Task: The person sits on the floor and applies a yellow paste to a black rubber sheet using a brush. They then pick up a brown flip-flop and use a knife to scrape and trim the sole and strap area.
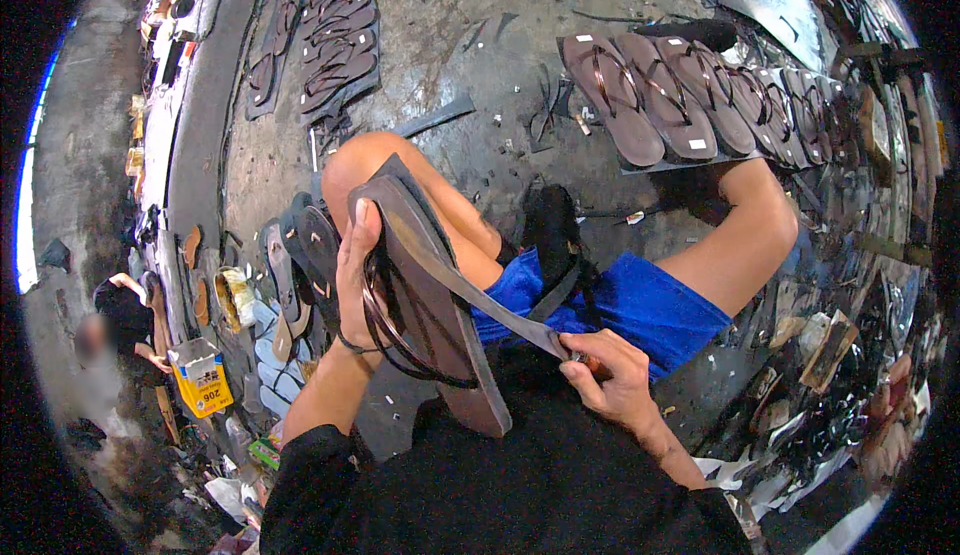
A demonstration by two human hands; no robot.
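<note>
My left hand point(360, 270) is closed round a brown flip-flop point(430, 320), thumb on its sole near one end. The flip-flop is tilted, with dark glossy straps hanging on its left side. A rough grey sheet edge point(405, 177) sticks out past the sole at the top. To the right, my right hand point(612, 377) grips what looks like a knife point(535, 333): a long, narrow grey blade with an orange-brown handle mostly hidden in the fingers. The blade's far part lies against the flip-flop's right edge; where it ends I cannot tell.
Rows of brown flip-flops point(690, 95) lie at the far right, more point(340, 40) at the far left. Loose sandals point(285, 285) and a yellow container point(201, 380) are on the left, near another person point(125, 320). Scraps and a wood block point(828, 355) lie at right.
</note>
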